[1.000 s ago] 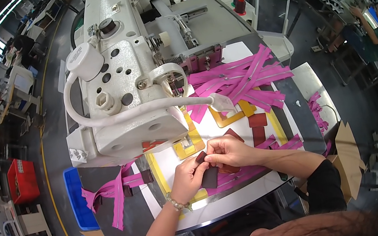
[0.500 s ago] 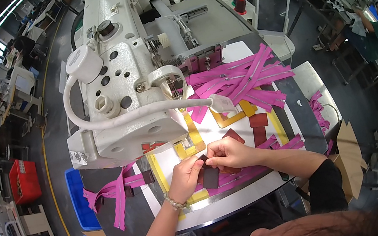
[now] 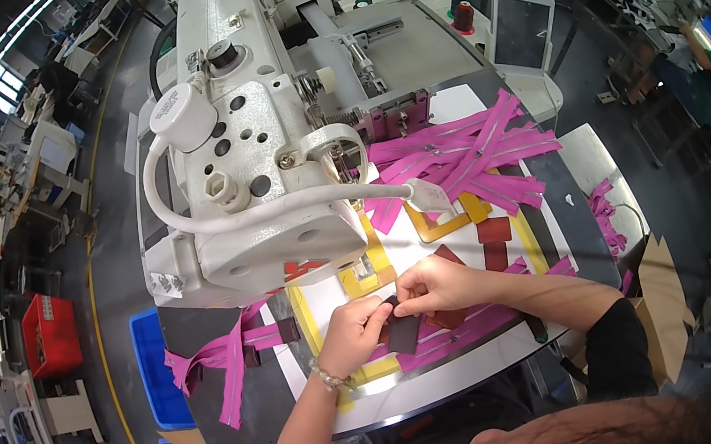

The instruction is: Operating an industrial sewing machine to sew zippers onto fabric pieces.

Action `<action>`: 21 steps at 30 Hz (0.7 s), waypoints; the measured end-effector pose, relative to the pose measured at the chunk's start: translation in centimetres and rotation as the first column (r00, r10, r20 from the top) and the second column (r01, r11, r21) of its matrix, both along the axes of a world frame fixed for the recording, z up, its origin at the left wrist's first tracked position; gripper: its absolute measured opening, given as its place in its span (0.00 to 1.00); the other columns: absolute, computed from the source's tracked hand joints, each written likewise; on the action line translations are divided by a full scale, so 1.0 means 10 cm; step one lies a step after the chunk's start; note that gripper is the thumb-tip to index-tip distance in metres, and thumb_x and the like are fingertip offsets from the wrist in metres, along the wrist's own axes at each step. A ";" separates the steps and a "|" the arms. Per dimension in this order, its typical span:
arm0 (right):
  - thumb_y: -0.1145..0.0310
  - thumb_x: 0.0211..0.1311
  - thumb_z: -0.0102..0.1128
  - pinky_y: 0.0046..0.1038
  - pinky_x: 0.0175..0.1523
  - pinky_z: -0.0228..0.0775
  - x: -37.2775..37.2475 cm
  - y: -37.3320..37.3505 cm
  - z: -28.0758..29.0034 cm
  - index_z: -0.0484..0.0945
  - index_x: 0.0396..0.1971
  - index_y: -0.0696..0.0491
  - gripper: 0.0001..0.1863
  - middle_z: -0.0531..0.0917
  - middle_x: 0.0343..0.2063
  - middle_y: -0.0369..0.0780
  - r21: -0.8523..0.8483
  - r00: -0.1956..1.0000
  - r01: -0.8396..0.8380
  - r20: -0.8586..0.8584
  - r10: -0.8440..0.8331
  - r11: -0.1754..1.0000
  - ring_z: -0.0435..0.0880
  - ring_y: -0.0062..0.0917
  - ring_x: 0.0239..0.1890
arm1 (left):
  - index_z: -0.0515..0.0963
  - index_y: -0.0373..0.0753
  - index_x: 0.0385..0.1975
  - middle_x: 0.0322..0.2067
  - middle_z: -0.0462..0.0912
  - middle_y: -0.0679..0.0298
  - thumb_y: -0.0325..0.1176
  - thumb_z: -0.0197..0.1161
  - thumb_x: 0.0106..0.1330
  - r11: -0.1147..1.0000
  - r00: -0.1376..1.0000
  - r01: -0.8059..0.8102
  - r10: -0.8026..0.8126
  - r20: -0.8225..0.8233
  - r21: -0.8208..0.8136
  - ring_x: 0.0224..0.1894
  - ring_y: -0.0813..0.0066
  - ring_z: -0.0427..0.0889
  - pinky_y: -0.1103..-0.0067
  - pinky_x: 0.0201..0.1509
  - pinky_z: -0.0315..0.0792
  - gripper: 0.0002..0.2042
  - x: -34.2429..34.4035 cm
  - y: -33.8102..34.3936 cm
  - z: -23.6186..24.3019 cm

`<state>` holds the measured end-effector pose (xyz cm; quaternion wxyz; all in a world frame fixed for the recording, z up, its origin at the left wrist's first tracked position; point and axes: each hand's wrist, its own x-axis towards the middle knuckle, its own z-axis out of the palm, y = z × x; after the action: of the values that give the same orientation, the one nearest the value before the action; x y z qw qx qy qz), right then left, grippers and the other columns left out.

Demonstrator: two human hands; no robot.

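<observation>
Close together at the front of the sewing table, both my hands pinch a small dark brown rectangular patch (image 3: pixel 406 337). Thumb and fingers of my left hand (image 3: pixel 354 334) hold its upper left edge. The fingertips of my right hand (image 3: pixel 433 285) press on its upper end. Beneath the hands lie pink zippers (image 3: pixel 461 336) with metal teeth, along with reddish-brown patches (image 3: pixel 496 241). To the left, more pink zippers (image 3: pixel 228 351) with dark end pieces overhang the table edge. A large pile of pink zippers (image 3: pixel 467 155) lies beyond my hands.
A white industrial sewing machine (image 3: pixel 268 156) with a thick white cable stands just beyond my hands. Yellow-edged clamp frames (image 3: pixel 446 223) rest on the white sheet. Left of the table are a blue bin (image 3: pixel 154 372) and a red crate (image 3: pixel 51 335); a cardboard box (image 3: pixel 662 301) stands right.
The view has shifted slightly, so the scene sits a little farther right. Both hands still pinch the dark patch, which now tilts a bit more.
</observation>
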<state>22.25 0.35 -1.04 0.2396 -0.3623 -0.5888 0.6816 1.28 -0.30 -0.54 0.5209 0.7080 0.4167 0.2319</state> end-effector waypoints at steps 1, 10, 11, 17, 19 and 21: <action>0.70 0.59 0.62 0.17 0.20 0.65 -0.03 0.04 -0.01 0.75 0.22 0.59 0.10 0.76 0.13 0.34 -0.003 0.999 0.004 -0.036 -0.004 1.000 0.75 0.13 0.16 | 0.74 0.32 0.22 0.17 0.75 0.58 0.32 0.56 0.65 0.995 0.997 -0.054 0.058 0.044 -0.085 0.19 0.69 0.73 0.75 0.24 0.65 0.12 -0.01 -0.01 0.00; 0.67 0.56 0.60 0.20 0.20 0.65 -0.22 0.51 -0.03 0.77 0.19 0.58 0.11 0.78 0.13 0.36 0.034 0.957 0.202 0.207 -0.205 0.979 0.74 0.15 0.14 | 0.79 0.38 0.25 0.21 0.77 0.62 0.27 0.66 0.53 0.755 0.948 -0.162 0.298 -0.113 0.635 0.27 0.64 0.75 0.74 0.30 0.68 0.03 -0.17 0.14 -0.09; 0.67 0.56 0.60 0.20 0.20 0.65 -0.24 0.53 -0.01 0.77 0.19 0.58 0.11 0.78 0.13 0.36 0.035 0.957 0.200 0.208 -0.203 0.979 0.74 0.15 0.14 | 0.79 0.37 0.28 0.25 0.78 0.62 0.27 0.66 0.52 0.679 0.949 -0.130 0.297 -0.107 0.723 0.29 0.64 0.76 0.73 0.32 0.69 0.05 -0.16 0.14 -0.08; 0.68 0.54 0.60 0.22 0.20 0.66 -0.32 0.55 0.15 0.76 0.16 0.59 0.12 0.79 0.11 0.38 0.093 0.920 0.154 0.349 -0.178 0.984 0.76 0.18 0.13 | 0.79 0.35 0.40 0.37 0.80 0.61 0.28 0.64 0.53 0.573 0.946 0.017 0.257 -0.199 0.819 0.38 0.65 0.77 0.72 0.40 0.70 0.14 -0.12 0.10 -0.10; 0.69 0.54 0.59 0.24 0.21 0.68 -0.35 0.54 0.18 0.76 0.17 0.60 0.12 0.79 0.12 0.40 0.121 0.895 0.179 0.393 -0.212 0.976 0.77 0.20 0.14 | 0.79 0.34 0.41 0.39 0.81 0.61 0.28 0.63 0.53 0.576 0.942 0.034 0.254 -0.218 0.817 0.39 0.66 0.78 0.72 0.41 0.70 0.14 -0.11 0.08 -0.11; 0.69 0.55 0.59 0.25 0.22 0.69 -0.36 0.53 0.07 0.76 0.17 0.60 0.11 0.79 0.12 0.40 0.165 0.898 0.196 0.366 -0.245 0.967 0.78 0.21 0.14 | 0.79 0.34 0.40 0.41 0.81 0.60 0.25 0.62 0.53 0.551 0.944 0.040 0.252 -0.212 0.833 0.40 0.65 0.79 0.72 0.42 0.71 0.14 -0.08 0.06 -0.10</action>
<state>18.68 5.70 -0.35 0.2177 -0.5372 -0.6206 0.5280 0.45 0.29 -1.49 0.0401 0.8690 0.3764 0.3186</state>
